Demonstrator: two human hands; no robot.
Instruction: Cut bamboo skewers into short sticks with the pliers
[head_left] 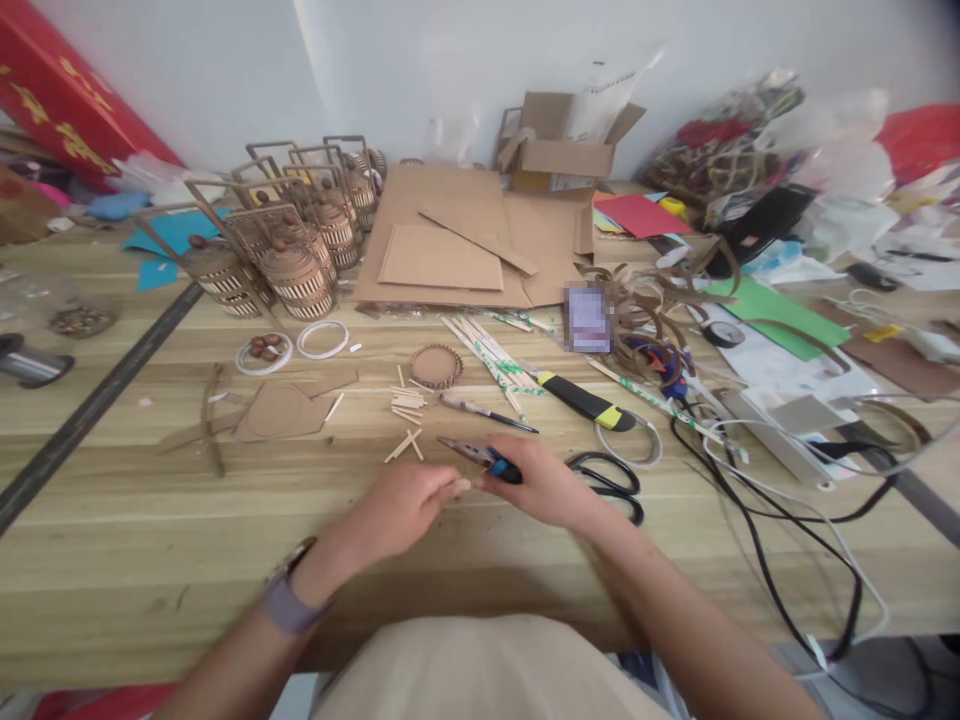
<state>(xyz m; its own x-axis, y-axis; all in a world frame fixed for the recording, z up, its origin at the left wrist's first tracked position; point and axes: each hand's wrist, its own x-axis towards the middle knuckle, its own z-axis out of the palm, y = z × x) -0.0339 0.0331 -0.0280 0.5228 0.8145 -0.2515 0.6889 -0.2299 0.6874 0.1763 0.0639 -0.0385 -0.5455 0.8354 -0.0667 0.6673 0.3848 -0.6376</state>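
My right hand is closed around a pair of blue-handled pliers, whose jaws point left and away over the wooden table. My left hand is pinched on a small pale wooden stick held right beside the right hand. Short cut sticks lie scattered just beyond both hands, next to a round woven cardboard disc.
Black scissors lie right of my right hand, with a yellow-black utility knife and black and white cables beyond. Cardboard sheets, an open box and several woven cardboard lanterns stand at the back.
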